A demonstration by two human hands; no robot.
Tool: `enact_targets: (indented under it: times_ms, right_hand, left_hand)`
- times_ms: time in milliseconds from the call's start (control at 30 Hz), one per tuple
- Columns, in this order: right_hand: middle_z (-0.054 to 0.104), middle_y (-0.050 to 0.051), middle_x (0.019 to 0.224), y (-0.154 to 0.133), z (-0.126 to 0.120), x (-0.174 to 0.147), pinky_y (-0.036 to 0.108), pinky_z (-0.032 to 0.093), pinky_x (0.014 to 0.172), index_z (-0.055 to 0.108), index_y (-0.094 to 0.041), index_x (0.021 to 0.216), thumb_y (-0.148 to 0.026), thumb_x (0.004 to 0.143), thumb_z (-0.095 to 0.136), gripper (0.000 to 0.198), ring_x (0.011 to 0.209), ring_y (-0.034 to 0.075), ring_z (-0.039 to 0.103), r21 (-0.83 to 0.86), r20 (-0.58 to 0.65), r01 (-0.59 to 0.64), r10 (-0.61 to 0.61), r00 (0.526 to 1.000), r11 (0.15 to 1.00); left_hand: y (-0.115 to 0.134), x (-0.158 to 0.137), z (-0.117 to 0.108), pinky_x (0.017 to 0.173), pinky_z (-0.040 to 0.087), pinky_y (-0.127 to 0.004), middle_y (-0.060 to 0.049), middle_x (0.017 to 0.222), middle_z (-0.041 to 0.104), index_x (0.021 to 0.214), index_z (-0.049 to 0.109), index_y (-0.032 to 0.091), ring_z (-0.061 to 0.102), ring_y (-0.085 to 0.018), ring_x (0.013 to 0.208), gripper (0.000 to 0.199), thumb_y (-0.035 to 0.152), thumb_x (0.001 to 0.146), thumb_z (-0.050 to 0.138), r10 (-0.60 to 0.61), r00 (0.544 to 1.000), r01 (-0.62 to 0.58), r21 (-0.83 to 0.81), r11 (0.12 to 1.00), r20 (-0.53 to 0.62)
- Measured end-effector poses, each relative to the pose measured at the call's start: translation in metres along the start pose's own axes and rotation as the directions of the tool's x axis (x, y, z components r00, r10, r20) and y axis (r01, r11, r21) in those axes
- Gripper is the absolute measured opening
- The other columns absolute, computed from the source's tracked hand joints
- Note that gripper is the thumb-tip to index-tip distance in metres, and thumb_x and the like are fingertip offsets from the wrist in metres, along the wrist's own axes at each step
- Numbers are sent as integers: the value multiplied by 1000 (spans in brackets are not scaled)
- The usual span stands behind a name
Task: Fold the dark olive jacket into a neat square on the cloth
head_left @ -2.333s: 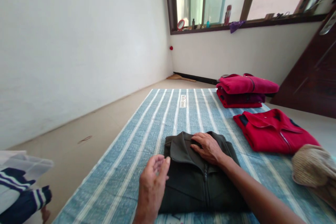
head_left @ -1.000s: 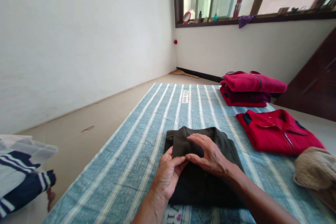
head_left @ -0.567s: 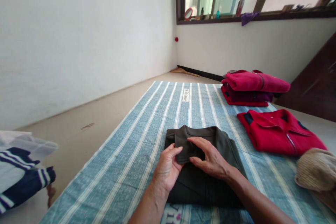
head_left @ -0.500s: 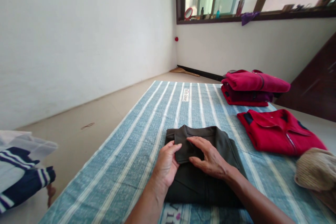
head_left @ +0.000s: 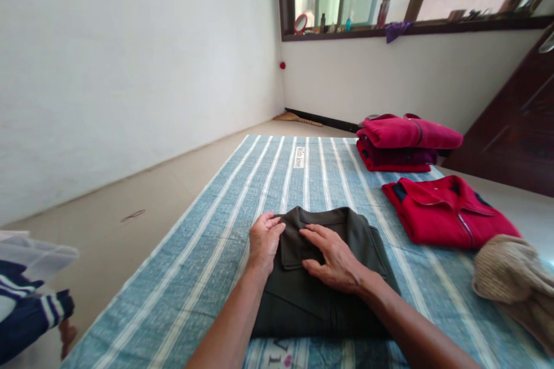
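Observation:
A dark olive collared jacket (head_left: pixel 298 305) lies folded on the striped blue bedspread (head_left: pixel 208 219), its wide collar facing up and away from me. My left hand (head_left: pixel 265 242) is closed at the jacket's left shoulder edge, thumb and fingers pinching the cloth beside the collar. Across the collar rests my right hand (head_left: pixel 331 256), fingers stretched out and lying on the fabric. Both wrists reach over the jacket's lower part and hide some of its sides.
To the right lie a folded red zip jacket (head_left: pixel 445 216) and a beige knitted item (head_left: pixel 504 274). Behind them stands a stack of folded red and maroon clothes (head_left: pixel 402 138). Navy-and-white clothing (head_left: pixel 34 305) is at the lower left, past the bed's edge.
My left hand has gone from the collar's left flap up to the shoulder edge. The collar flap now lies flatter. My right hand stays on the collar; the view has shifted slightly.

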State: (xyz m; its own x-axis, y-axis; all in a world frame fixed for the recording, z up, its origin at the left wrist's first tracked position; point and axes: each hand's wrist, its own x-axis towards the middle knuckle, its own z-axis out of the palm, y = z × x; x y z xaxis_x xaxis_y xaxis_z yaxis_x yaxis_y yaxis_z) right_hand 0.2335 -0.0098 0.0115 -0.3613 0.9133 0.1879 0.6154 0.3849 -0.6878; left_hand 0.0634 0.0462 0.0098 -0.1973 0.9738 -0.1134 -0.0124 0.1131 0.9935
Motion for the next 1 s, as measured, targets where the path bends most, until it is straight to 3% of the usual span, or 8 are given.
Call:
enact_targets:
  times_ms: [100, 200, 333, 400, 500, 667, 800, 1000]
  right_hand:
    - [45, 12, 136, -2, -1, 1, 43, 33, 105, 52, -18, 129, -26, 72, 63, 59, 125, 27, 41, -2, -8, -3, 3, 1000, 1000]
    - [46, 13, 135, -3, -1, 1, 41, 33, 105, 52, -15, 128, -25, 71, 63, 59, 124, 26, 42, -3, -18, 4, -4, 1000, 1000]
    - [50, 13, 130, -2, -1, 1, 39, 34, 104, 49, -12, 129, -23, 69, 64, 62, 121, 25, 44, 20, -47, 45, -44, 998, 999]
    - [51, 13, 128, -2, 0, 0, 39, 35, 102, 48, -12, 128, -23, 69, 63, 62, 119, 25, 46, 36, -69, 55, -52, 996, 998]
    - [53, 12, 124, -1, 1, -1, 39, 37, 100, 47, -13, 124, -23, 68, 63, 59, 114, 25, 49, 63, -102, 45, -38, 994, 997]
    - [56, 12, 115, -1, 2, -2, 38, 39, 95, 50, -12, 115, -21, 67, 63, 51, 106, 25, 51, 110, -135, 24, -9, 991, 994]
    - [56, 9, 110, 0, 2, -2, 37, 40, 92, 51, -15, 107, -18, 65, 62, 43, 101, 24, 51, 129, -153, 40, -20, 988, 991]
    - [55, 7, 109, -1, 1, -2, 37, 40, 90, 50, -18, 97, -15, 63, 60, 36, 99, 23, 51, 129, -149, 26, -7, 989, 991]
  left_hand:
    - [-6, 8, -1, 80, 52, -30, -10, 100, 67, 105, 54, 15, 66, -19, 87, 37, 9, 69, 61, 145, 989, -148, 184, 972, 32]
    - [-4, 15, -6, 86, 50, -37, -11, 105, 64, 105, 55, 14, 63, -21, 94, 32, 9, 73, 54, 281, 950, -313, 380, 870, 138]
    - [15, 17, -10, 98, 40, -44, -10, 123, 55, 106, 59, 18, 49, -25, 115, 34, 7, 76, 49, 394, 808, -587, 544, 600, 438]
    - [28, 16, -8, 102, 36, -42, -6, 124, 54, 102, 62, 22, 45, -25, 117, 33, 6, 76, 48, 361, 700, -709, 542, 451, 616]
    - [44, 17, -1, 95, 41, -35, -2, 114, 60, 92, 64, 24, 52, -21, 105, 30, 5, 75, 49, 227, 556, -824, 495, 277, 799]
    - [61, 24, 11, 76, 46, -25, 0, 91, 62, 76, 61, 22, 56, -18, 87, 21, 4, 69, 52, -5, 404, -911, 403, 93, 915]
    - [66, 34, 17, 70, 44, -25, -2, 87, 60, 73, 58, 19, 57, -19, 83, 18, 5, 68, 48, -82, 391, -920, 393, 9, 917]
    - [58, 56, 20, 65, 41, -22, 1, 75, 61, 71, 58, 19, 57, -15, 72, 17, 8, 68, 44, -116, 476, -877, 481, 18, 872]
